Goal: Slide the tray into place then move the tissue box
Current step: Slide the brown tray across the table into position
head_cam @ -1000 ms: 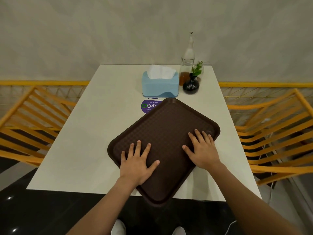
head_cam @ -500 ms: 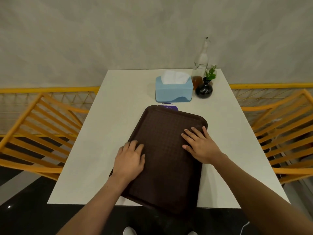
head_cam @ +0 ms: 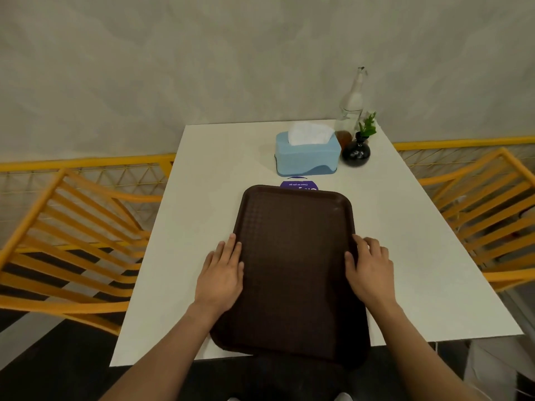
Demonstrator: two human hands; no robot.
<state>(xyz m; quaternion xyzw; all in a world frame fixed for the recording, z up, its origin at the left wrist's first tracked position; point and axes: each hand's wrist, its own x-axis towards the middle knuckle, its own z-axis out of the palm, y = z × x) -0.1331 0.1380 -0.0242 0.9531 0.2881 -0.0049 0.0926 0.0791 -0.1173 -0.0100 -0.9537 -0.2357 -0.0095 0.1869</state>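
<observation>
Since a second ago, I've squared the tray (head_cam: 292,264) lengthwise at centre frame; left hand (head_cam: 221,277) and right hand (head_cam: 370,273) rest open on its edges. Tissue box (head_cam: 307,156) sits untouched above.

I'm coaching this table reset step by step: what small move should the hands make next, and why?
Probably push the tray a little farther onto the table: its near edge overhangs the table's front edge. The left hand and right hand already flank it, and the tissue box sits apart beyond.
</observation>
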